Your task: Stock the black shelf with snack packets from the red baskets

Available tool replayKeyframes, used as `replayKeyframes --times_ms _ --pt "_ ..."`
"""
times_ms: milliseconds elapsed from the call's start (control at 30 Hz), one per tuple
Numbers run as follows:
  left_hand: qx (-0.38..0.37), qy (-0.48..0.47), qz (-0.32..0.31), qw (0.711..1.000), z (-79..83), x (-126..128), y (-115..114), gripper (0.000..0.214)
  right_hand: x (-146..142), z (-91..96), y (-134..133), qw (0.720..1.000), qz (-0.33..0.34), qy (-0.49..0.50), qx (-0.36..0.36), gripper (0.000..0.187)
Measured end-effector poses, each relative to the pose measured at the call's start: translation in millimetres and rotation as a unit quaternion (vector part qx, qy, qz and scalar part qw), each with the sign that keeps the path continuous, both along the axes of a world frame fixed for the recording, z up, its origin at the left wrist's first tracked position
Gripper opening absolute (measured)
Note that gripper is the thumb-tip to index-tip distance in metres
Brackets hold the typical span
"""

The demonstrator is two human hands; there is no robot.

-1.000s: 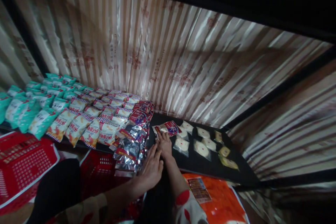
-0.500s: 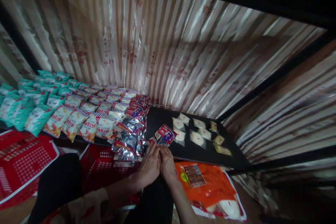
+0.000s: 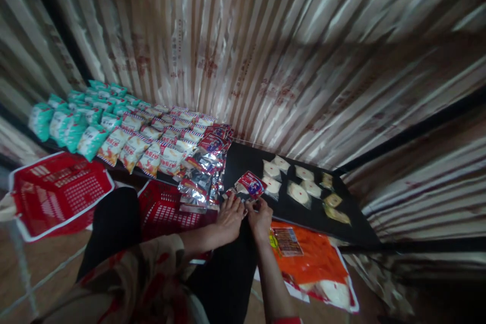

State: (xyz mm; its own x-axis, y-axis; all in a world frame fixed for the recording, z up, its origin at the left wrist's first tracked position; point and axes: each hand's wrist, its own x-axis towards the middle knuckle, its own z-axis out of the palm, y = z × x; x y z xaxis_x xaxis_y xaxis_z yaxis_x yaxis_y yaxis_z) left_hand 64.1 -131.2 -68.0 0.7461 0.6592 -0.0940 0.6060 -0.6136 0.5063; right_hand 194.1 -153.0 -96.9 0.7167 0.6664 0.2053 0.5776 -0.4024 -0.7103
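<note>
A red and purple foil snack packet (image 3: pixel 251 184) lies on the black shelf board (image 3: pixel 243 157) in front of me. My left hand (image 3: pixel 230 216) rests flat at its near left edge, fingers stretched out. With bent fingers, my right hand (image 3: pixel 260 216) pinches the packet's near right edge. Just left of it are stacked silver and red packets (image 3: pixel 199 182) of a similar look. To the right sit several clear-wrapped round white pieces (image 3: pixel 298 194), each with a small red mark.
White and orange snack bags (image 3: pixel 132 152) and teal bags (image 3: pixel 93 140) fill the left of the board. Small yellowish packets (image 3: pixel 336 212) lie at the right. Below are red baskets (image 3: pixel 83 192) and a large orange bag (image 3: pixel 311 258). A striped curtain (image 3: pixel 228 61) hangs behind.
The view has shifted, so the shelf appears further right and more of the floor shows. My hands, close together before, are now apart, with the right at the packet's right corner.
</note>
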Motion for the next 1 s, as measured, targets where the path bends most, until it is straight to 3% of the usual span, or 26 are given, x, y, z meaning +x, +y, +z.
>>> replayKeyframes --times_ms 100,200,333,533,767,1000 --pt "-0.023 0.011 0.002 1.0 1.1 0 -2 0.064 -4 2.1 5 0.999 0.002 0.052 -0.016 0.059" --pt "-0.029 0.009 -0.019 0.999 1.1 -3 -9 0.067 -4 3.2 1 0.986 0.004 0.169 0.001 0.073" --pt "0.01 -0.052 -0.042 0.998 0.6 -12 -31 0.065 -2 12.8 -19 0.927 0.02 0.364 0.092 0.089" --pt "0.072 -0.151 -0.051 0.985 6.7 -24 -58 0.053 -8 49.4 -54 0.865 -0.007 0.488 0.119 0.098" --pt "0.186 -0.202 -0.044 0.961 34.6 -35 -40 0.044 -25 99.0 -57 0.856 -0.032 0.485 0.177 0.094" --pt "0.215 -0.2 0.052 0.954 50.6 -65 -5 0.049 -76 137.0 -18 0.848 0.072 0.486 0.2 0.095"
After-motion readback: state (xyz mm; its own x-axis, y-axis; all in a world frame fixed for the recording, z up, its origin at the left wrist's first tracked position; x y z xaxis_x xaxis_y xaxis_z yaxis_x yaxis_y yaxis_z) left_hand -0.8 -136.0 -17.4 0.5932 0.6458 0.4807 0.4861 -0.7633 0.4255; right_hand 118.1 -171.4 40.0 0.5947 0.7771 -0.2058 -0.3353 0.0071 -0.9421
